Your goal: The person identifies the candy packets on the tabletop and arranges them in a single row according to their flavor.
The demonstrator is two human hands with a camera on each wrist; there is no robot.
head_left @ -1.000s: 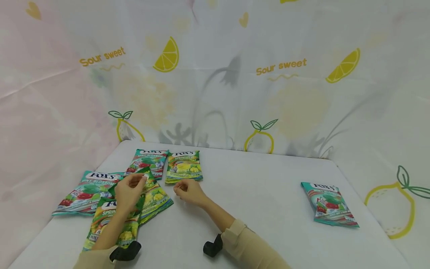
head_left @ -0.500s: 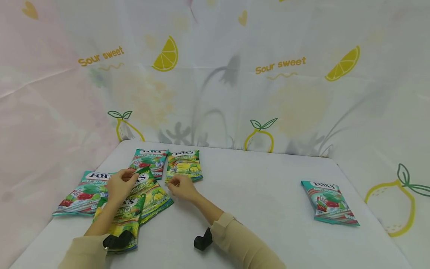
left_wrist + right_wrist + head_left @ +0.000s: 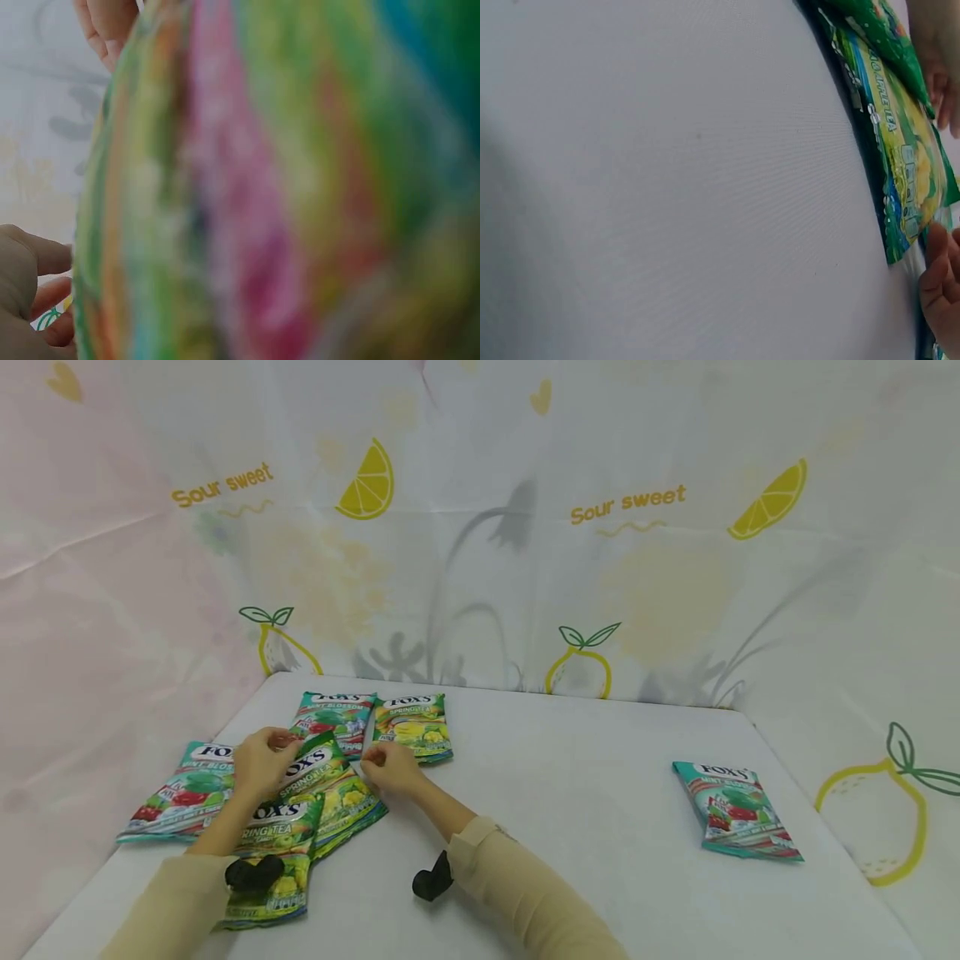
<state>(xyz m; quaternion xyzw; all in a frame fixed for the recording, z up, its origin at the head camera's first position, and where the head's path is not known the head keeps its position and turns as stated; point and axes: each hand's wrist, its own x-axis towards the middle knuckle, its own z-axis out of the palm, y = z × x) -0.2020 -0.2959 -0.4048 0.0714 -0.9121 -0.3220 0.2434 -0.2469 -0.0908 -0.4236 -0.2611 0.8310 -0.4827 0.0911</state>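
Observation:
My left hand, fingers loosely bent, is at the upper left edge of a green-yellow Spring Tea candy bag. My right hand has its thumb and fingers bent at that bag's right edge; in the right wrist view, its fingertips are right at a green-yellow bag's corner. Nothing shows between the fingers of either hand. A second Spring Tea bag overlaps the first in front, under my left wrist. Another Spring Tea bag lies just behind my right hand. A blurred colourful bag fills most of the left wrist view.
Teal Mint Blossom bags lie around: one at the left, one at the back left, and one alone at the far right of the white table. A printed cloth stands behind the table.
Both hands have moved left and slightly away from me. My right fingertips have come from bare table to the middle Spring Tea bag's right edge. The bags look unmoved.

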